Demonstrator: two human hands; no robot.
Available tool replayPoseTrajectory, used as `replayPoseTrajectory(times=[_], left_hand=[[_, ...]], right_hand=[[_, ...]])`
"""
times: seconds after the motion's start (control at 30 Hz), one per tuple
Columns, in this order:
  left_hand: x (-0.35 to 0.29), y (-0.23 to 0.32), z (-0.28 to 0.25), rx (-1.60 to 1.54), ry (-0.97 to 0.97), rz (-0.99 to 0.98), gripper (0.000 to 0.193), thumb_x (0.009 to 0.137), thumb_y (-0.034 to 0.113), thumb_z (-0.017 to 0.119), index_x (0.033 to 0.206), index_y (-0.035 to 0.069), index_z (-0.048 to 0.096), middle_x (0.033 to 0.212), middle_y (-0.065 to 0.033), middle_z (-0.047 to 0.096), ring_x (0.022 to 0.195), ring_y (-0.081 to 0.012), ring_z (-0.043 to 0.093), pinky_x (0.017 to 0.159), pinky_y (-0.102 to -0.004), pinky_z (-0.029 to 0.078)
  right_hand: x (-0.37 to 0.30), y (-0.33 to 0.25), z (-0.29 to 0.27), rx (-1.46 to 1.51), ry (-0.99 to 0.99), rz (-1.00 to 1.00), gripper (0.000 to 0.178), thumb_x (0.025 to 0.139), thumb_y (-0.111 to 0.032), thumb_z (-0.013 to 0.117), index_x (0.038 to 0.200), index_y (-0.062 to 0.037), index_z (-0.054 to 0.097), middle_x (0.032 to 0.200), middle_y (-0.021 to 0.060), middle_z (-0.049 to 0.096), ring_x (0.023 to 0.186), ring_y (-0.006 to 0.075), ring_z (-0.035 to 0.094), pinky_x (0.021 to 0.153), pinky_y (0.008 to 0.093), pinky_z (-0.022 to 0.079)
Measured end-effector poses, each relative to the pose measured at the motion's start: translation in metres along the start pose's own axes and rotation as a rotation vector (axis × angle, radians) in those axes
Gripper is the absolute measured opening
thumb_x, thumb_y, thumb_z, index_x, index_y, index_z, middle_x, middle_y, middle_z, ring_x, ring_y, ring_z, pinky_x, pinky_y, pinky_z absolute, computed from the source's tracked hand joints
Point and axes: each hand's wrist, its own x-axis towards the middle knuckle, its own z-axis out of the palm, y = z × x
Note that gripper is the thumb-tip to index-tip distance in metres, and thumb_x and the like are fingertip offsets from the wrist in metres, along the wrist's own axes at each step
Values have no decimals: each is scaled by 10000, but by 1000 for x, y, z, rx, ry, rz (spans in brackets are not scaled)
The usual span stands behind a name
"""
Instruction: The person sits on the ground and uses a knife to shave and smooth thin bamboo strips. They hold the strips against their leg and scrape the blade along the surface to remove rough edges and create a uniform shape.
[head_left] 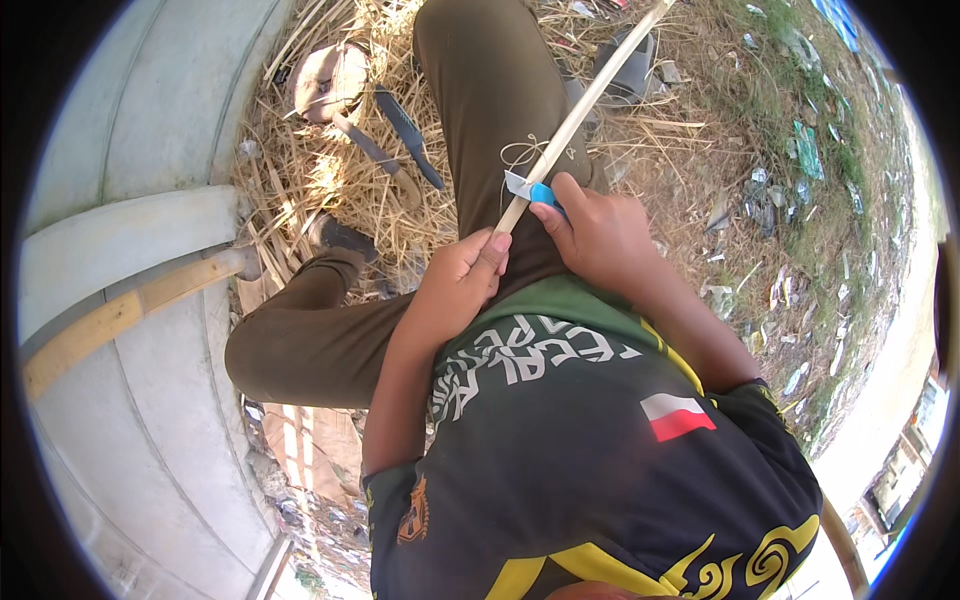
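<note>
A long pale strip of wood or bamboo (604, 85) slants across my lap, from my left hand up toward the top right. My left hand (457, 275) is closed round its near end, thumb on top. In my right hand (605, 228) is a blue-handled cutter knife (544, 194). Its blade lies across the strip a little beyond my left fingers, touching it or very close. Thin curled shavings (522, 152) hang beside the strip just past the blade. My right fingers hide most of the knife's handle.
Straw and splinters (310, 185) cover the ground at the left. A round wooden block (330, 82), a dark blade (408, 135) and a wooden-handled knife (372, 150) lie there. A pale wall (130, 290) stands at the left; litter (770, 200) is strewn over grass at the right.
</note>
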Motion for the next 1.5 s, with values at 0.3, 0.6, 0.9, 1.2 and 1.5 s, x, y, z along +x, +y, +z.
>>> replayPoseTrajectory(times=[0.3,0.6,0.9,1.2,1.5], left_hand=[[-32,-1,-5,168,62,-7,442,1106,375,479,802,55,502,597,28,411,554,-70,381,534,-270,325],[-126,-17,-24,234,137,-228,455,1094,377,514,806,26,539,594,3,462,553,-78,416,532,-270,356],[-214,-41,-30,115,206,-304,432,1101,373,508,843,34,580,615,38,462,544,-47,409,502,-233,327],[-115,-18,-16,40,195,-157,427,1117,355,462,866,33,587,603,37,461,550,-37,406,512,-232,358],[5,17,-13,-18,70,54,353,1125,382,419,965,82,514,624,15,457,502,-39,381,450,-204,320]], right_hand=[[-3,1,3,44,26,55,351,1033,-410,579,880,-106,490,578,103,593,507,343,624,427,448,456],[-4,3,2,99,7,191,348,1053,-420,534,921,-100,489,577,131,591,540,390,621,472,497,456],[0,3,-1,191,22,194,370,1074,-426,483,952,-77,504,586,156,581,559,424,606,511,518,454],[2,13,-9,240,-65,96,389,1075,-434,475,974,-60,516,602,179,580,593,442,608,556,537,454],[7,19,-18,179,-24,144,413,1079,-449,457,979,-54,522,607,182,598,603,437,626,562,538,470]])
